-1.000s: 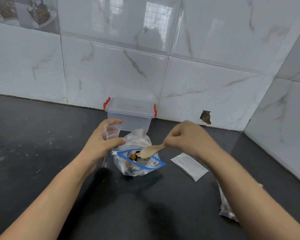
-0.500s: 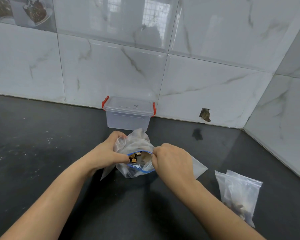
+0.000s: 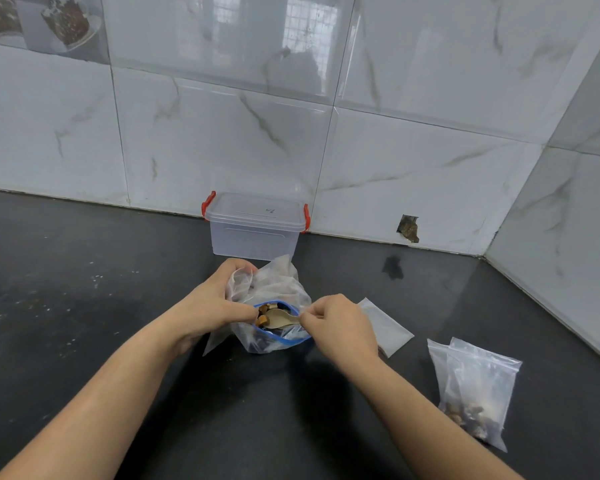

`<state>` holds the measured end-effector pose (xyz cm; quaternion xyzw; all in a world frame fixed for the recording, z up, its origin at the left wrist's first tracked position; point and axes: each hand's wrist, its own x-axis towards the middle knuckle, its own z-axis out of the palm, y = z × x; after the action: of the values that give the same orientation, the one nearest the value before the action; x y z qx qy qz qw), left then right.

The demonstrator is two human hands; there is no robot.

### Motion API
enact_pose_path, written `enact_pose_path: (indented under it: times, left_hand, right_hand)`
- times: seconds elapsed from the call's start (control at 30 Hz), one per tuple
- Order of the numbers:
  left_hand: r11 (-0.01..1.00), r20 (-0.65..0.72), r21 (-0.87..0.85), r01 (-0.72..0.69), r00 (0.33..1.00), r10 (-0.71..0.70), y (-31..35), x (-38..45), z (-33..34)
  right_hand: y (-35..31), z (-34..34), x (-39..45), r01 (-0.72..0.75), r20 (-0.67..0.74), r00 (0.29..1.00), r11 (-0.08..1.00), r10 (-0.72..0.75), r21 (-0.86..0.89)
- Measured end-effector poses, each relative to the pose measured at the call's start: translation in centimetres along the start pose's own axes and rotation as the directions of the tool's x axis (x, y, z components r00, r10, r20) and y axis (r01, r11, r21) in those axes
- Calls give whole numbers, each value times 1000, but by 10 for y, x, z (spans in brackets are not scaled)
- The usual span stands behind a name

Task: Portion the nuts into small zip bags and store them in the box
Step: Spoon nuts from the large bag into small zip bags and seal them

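Observation:
A large clear bag of nuts (image 3: 271, 337) with a blue zip rim stands open on the dark counter. My left hand (image 3: 215, 306) grips a small empty zip bag (image 3: 239, 282) at the big bag's left rim. My right hand (image 3: 340, 323) pinches the handle of a wooden spoon (image 3: 281, 318), whose bowl lies over the bag's mouth with brown nut pieces (image 3: 263, 315) on it. A filled small zip bag (image 3: 471, 389) lies flat at the right. The clear box (image 3: 255, 233) with red clips stands shut against the wall.
A flat empty small zip bag (image 3: 385, 327) lies just right of my right hand. The tiled walls meet in a corner at the right. The black counter (image 3: 84, 289) stretches bare to the left and in front.
The spoon went down into the big bag and has come up again with nuts on it. My left hand has lowered the small bag close to the big bag's rim.

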<state>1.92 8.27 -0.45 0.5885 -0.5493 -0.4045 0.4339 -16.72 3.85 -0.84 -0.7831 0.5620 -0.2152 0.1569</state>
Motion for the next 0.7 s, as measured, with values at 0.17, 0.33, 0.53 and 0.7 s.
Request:
enact_pose_path:
  times: [0.17,0.33,0.53,0.7]
  left_hand:
    - [999,-1,-40,-22,1000,22,1,0,3]
    - [1000,-11,-28,2,1000,-2,-1,2,1]
    - [999,-45,-21,-35,998,34,2,1,1]
    - [993,-147,-2,-115,983,114,4,-1,-1]
  right_hand:
    - [-10,7,-13,110,-60,991,987,-118,-113]
    - [-1,-3,-7,33,-50,998,999,-35,-41]
    - [15,-19,-3,-141,85,989,956,123,257]
    - [18,-48,-10,-95,26,996,942,91,322]
